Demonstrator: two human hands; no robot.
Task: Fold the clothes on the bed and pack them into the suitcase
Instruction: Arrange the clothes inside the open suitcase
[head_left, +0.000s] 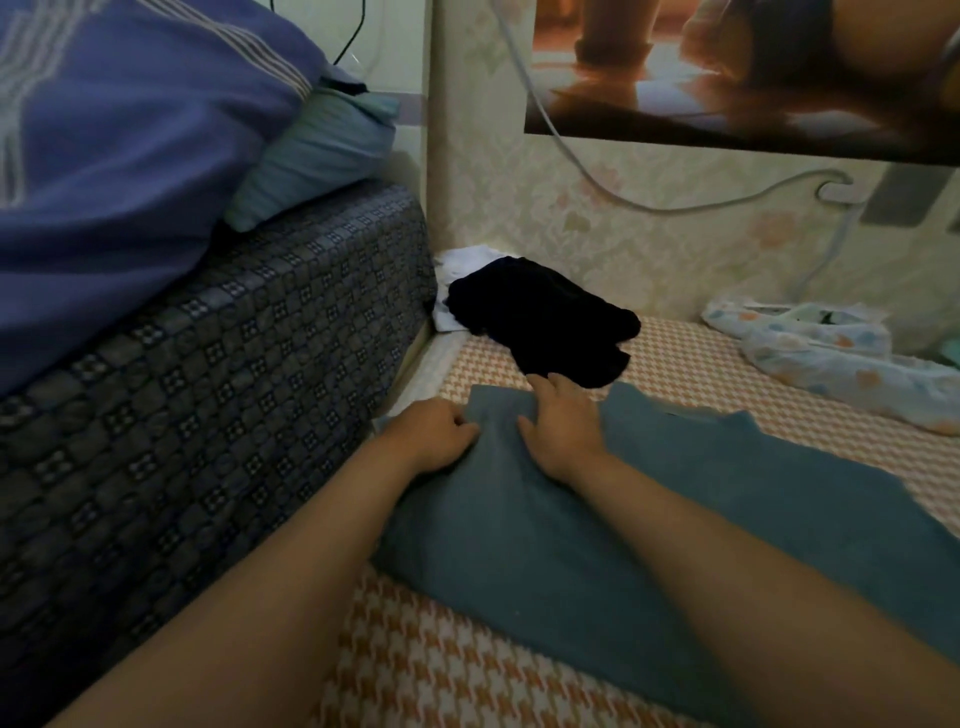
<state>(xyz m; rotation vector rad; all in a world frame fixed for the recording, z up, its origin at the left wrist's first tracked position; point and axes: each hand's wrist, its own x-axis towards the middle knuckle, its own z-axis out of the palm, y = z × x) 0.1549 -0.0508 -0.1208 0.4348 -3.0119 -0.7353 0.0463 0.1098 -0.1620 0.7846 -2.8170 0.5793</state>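
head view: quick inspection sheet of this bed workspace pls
surface: houndstooth bed sheet, garments lying on it
job's things: teal garment spread flat; black garment crumpled behind it, partly over a white cloth; suitcase not in view
clutter: floral cloth at the right by the wall
grippers: left hand grips the teal garment's edge; right hand rests flat on it
cables: grey cable hangs along the wall
surroundings: patterned mattress and blue quilt at left; poster on the wall

- A home bedroom: a bed (691, 358) with an orange houndstooth sheet sits in the wall corner.
- Floral wallpaper (649, 249) carries a poster (727, 67).
- Blue striped bedding (130, 156) is heaped on the left.
- A teal garment (649, 519) and a black garment (540, 312) lie on the sheet.
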